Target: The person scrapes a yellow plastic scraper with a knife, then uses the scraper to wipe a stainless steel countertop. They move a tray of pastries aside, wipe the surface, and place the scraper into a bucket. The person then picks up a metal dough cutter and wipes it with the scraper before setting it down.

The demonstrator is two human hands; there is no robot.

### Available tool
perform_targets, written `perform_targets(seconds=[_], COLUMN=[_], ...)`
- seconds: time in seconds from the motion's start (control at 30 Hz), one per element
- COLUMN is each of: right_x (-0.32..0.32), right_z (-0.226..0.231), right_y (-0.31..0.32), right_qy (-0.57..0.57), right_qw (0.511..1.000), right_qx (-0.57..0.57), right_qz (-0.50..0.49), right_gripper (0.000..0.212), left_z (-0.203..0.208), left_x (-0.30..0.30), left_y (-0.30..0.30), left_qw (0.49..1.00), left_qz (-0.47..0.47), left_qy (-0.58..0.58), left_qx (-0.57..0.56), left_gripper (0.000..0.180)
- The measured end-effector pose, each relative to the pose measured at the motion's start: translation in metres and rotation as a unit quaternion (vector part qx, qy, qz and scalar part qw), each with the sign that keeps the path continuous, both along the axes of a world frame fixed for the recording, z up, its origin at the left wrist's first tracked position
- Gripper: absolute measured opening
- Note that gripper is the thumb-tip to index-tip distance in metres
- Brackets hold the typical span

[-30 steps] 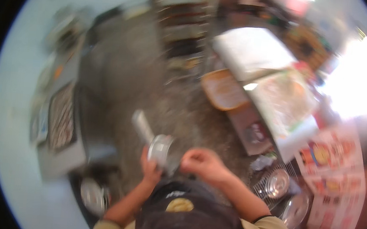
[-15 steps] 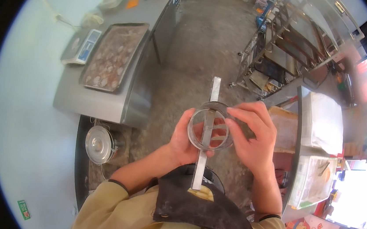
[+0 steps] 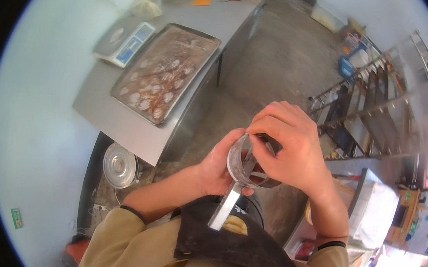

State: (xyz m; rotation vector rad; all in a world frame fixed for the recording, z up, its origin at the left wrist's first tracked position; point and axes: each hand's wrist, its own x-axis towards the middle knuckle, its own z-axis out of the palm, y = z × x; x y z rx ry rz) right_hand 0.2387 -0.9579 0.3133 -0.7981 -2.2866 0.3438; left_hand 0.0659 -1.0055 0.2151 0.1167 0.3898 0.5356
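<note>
Before my chest is a round metal ring (image 3: 234, 162), tilted, with a flat metal strip (image 3: 224, 209) running across it and sticking out toward my apron. My left hand (image 3: 212, 168) wraps the ring from its left and underside, thumb near the upper rim. At the top of the rim, the thumb and forefinger of my right hand (image 3: 291, 143) are pinched together next to the left thumb. Whether anything small lies between those fingertips cannot be seen. The strip's far end is hidden behind my right hand.
On the steel table (image 3: 124, 101) at left lie a tray (image 3: 166, 72) with pale round marks, a digital scale (image 3: 124, 43) and an orange flat piece (image 3: 202, 0). Below stands a lidded metal pot (image 3: 120, 165). A tray rack (image 3: 382, 103) and a white-covered container (image 3: 374, 208) are at right.
The ring has tilted and turned in my hands. My right hand has moved up and left over it, its fingertips now at the top rim. The view has swung, shifting the table rightward.
</note>
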Motion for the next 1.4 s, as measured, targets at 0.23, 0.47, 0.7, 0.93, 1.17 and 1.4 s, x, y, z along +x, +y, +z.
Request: perform_targets(seconds=[0.23, 0.47, 0.7, 0.93, 1.17, 1.4], right_x=[-0.003, 0.025, 0.044, 0.047, 0.029, -0.008], right_z=[-0.009, -0.01, -0.012, -0.024, -0.031, -0.024], right_y=[0.13, 0.278, 0.39, 0.481, 0.589, 0.708], right_qy=[0.004, 0.045, 0.1, 0.108, 0.141, 0.148], right_qw=[0.998, 0.994, 0.989, 0.991, 0.99, 0.989], right_qx=[-0.001, -0.054, -0.077, -0.073, 0.002, 0.01], right_qz=[0.064, 0.089, 0.072, 0.029, -0.004, -0.015], right_gripper=[0.02, 0.019, 0.017, 0.017, 0.02, 0.021], left_z=[0.005, 0.004, 0.025, 0.01, -0.007, -0.011], left_x=[0.005, 0.036, 0.069, 0.081, 0.064, 0.025], left_y=[0.101, 0.223, 0.327, 0.422, 0.541, 0.664], left_qw=[0.997, 0.985, 0.965, 0.936, 0.945, 0.933], left_qz=[0.061, 0.169, 0.211, 0.281, 0.284, 0.306], left_qy=[0.037, 0.019, 0.152, 0.209, 0.122, 0.088], left_qx=[-0.002, -0.01, 0.02, 0.048, 0.108, 0.17], left_gripper=[0.082, 0.074, 0.094, 0.089, 0.073, 0.077])
